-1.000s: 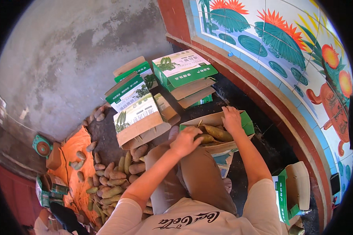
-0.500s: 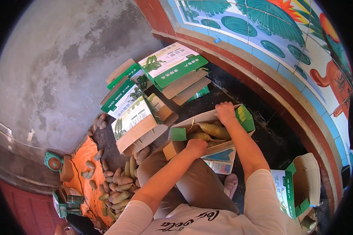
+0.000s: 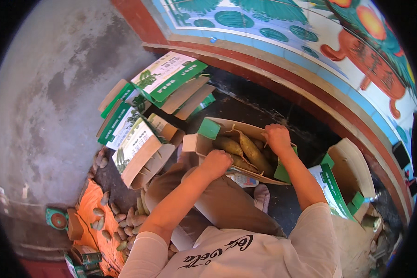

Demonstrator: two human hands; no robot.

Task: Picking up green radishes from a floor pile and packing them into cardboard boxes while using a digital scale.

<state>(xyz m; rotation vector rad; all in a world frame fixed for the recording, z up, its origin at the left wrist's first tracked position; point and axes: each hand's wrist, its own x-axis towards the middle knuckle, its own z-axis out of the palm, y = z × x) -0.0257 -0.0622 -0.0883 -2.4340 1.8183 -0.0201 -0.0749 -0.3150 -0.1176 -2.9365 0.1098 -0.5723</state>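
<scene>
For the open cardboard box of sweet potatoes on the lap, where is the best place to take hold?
Probably by its two side walls, one hand each side, lifting from underneath: the open cardboard box is loaded with sweet potatoes, and its green flaps look too floppy. The left hand and right hand already flank it.

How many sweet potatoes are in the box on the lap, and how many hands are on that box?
Sweet potatoes showing in the open cardboard box: 3
Hands on the box: 2, left hand and right hand
Total: 5

Brown tubers (image 3: pixel 251 150) in tan, green-flapped box (image 3: pixel 208 128); orange cloth (image 3: pixel 89 209); grey floor (image 3: pixel 37 92).
</scene>
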